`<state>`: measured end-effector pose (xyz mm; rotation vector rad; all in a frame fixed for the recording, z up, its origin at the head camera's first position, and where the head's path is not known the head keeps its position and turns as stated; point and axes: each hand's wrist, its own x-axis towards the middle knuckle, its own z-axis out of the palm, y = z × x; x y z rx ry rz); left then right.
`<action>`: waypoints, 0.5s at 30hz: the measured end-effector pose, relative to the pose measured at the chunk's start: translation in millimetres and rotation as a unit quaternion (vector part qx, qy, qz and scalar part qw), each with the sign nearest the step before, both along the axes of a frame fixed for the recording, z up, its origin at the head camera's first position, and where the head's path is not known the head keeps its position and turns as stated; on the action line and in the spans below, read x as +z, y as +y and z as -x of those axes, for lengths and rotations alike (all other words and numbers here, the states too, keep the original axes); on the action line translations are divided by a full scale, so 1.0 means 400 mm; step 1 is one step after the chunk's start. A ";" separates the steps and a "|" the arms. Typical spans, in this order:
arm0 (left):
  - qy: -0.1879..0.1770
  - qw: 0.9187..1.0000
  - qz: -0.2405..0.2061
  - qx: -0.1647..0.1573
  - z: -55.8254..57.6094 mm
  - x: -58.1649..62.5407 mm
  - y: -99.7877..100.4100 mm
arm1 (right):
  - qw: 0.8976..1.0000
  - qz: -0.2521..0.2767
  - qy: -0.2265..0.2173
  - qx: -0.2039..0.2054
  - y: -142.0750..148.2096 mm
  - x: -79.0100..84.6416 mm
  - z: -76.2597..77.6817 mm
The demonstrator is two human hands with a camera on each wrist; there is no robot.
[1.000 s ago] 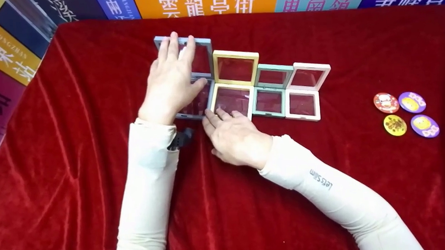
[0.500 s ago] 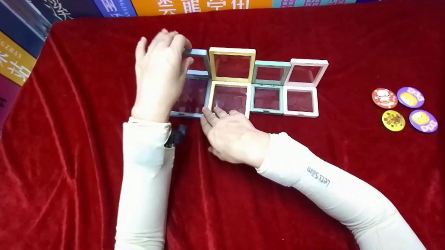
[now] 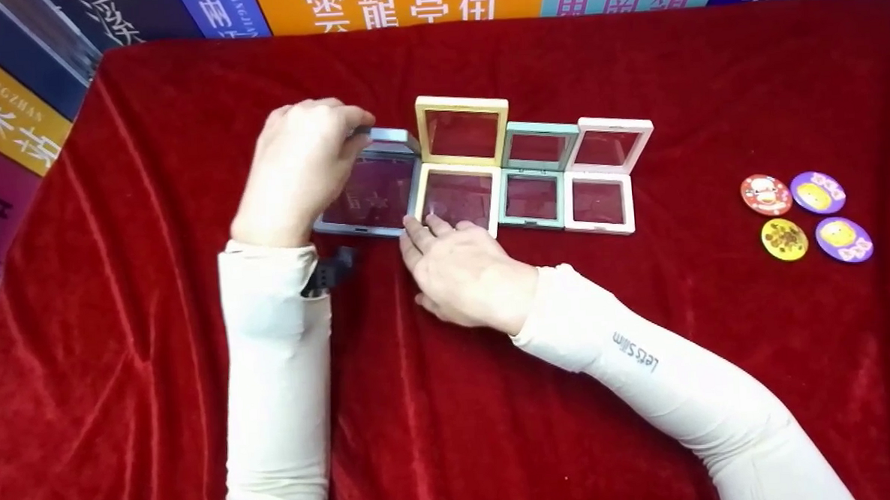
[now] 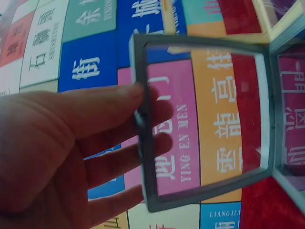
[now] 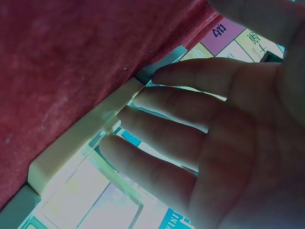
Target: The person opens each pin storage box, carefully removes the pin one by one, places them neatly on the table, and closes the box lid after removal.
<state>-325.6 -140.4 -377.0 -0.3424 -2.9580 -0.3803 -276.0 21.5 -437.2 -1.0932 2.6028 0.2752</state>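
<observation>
My left hand (image 3: 291, 166) grips the raised lid (image 3: 389, 134) of a blue-grey hinged display frame, whose lower half (image 3: 361, 230) lies flat on the cloth. In the left wrist view, thumb and fingers pinch the outer rim of that clear-windowed lid (image 4: 148, 167). The lid leans forward over its base. To the right, my right hand (image 3: 472, 275) rests with extended fingers on the front edge of a yellow display frame (image 3: 463, 104), its lid upright. The right wrist view shows the fingertips along this yellow rim (image 5: 78, 131). Green (image 3: 543, 128) and pale pink (image 3: 616, 124) frames stand open beside it.
Red cloth (image 3: 558, 425) covers the table. On the right lie round badges: a red one (image 3: 765, 194), a yellow one (image 3: 784, 239), and purple ones (image 3: 844, 240). Printed boards with large characters (image 3: 404, 4) line the back edge.
My left hand has gone from straight fingers over the blue-grey lid to gripping it, and has drawn it forward and down from upright. The right hand stays on the yellow frame.
</observation>
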 end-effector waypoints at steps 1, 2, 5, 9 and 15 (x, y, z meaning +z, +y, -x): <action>-0.007 1.000 -0.006 -0.003 0.000 0.001 -0.004 | 1.000 -0.001 0.001 0.000 0.000 0.000 0.000; -0.015 1.000 -0.010 -0.005 -0.001 0.003 -0.007 | 1.000 -0.002 0.001 0.001 0.000 0.001 0.000; -0.049 0.998 -0.025 -0.007 -0.003 0.007 -0.015 | 1.000 -0.003 0.004 0.003 0.000 0.001 0.000; -0.100 0.994 -0.042 -0.017 -0.006 0.010 -0.024 | 1.000 -0.005 0.004 0.006 0.001 0.000 -0.001; -0.172 0.984 -0.047 -0.002 -0.009 0.012 -0.028 | 1.000 -0.002 0.010 0.009 0.001 -0.001 -0.001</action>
